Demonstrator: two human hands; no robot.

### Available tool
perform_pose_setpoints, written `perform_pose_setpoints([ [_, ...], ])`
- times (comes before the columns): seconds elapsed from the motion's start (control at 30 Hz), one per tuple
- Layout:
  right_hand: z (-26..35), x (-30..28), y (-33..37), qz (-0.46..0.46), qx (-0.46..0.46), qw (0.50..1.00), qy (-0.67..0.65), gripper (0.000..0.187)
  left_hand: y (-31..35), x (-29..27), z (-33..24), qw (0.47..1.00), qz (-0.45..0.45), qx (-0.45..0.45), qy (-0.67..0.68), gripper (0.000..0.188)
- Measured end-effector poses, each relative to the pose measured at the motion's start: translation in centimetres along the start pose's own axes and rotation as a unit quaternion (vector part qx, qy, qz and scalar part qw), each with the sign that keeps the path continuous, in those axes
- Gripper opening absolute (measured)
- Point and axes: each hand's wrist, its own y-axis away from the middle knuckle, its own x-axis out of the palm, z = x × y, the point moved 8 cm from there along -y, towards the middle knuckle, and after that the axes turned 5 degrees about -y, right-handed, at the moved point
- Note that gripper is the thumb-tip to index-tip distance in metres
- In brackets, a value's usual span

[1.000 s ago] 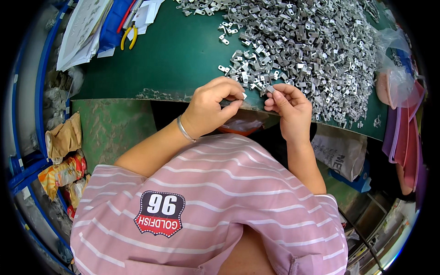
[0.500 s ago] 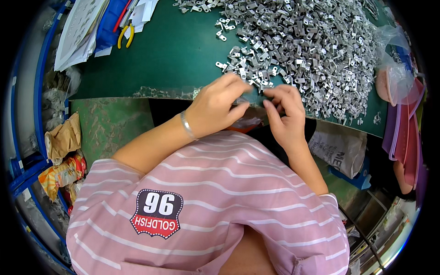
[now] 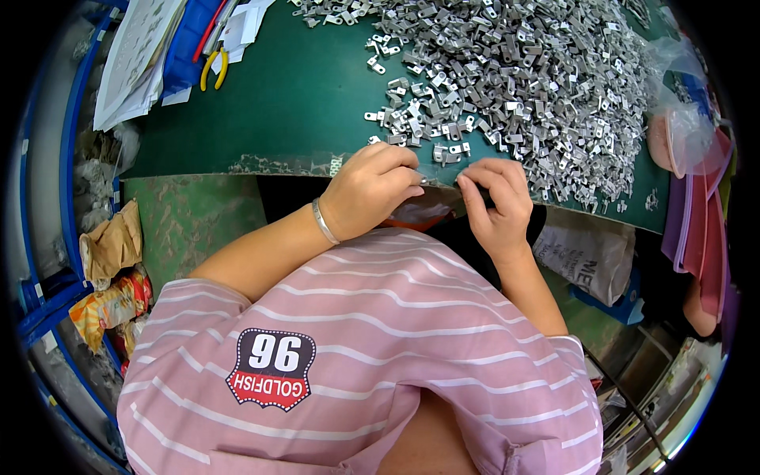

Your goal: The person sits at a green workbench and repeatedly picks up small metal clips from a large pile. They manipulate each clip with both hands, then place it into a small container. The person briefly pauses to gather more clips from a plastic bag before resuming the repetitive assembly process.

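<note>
Two hands [image 3: 366,188] [image 3: 502,204] farther back, one bracket heap [image 3: 546,95]

Since 0.5 s earlier, the left hand [image 3: 370,187] has been drawn back toward the table edge [image 3: 277,166], its blurred, parted fingers now closed around a small bright bit [image 3: 422,181]. The right hand's [image 3: 499,204] fingertips have been lowered toward that edge; the clip pinched there 1.0 s earlier can no longer be made out.
</note>
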Motion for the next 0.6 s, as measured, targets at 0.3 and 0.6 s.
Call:
perform_pose_setpoints([
  [0.3,-0.1,1.7,-1.6,0.01,0.007,1.0,0.026,0.021,-1.8,1.4,-0.1,0.998,-0.001,-0.024,-0.057,0.022],
  [0.6,-1.4,1.4,-1.9,-0.007,0.053,0.999,0.013,0.017,-0.2,1.0,0.5,0.996,0.023,-0.065,0.054,0.039],
])
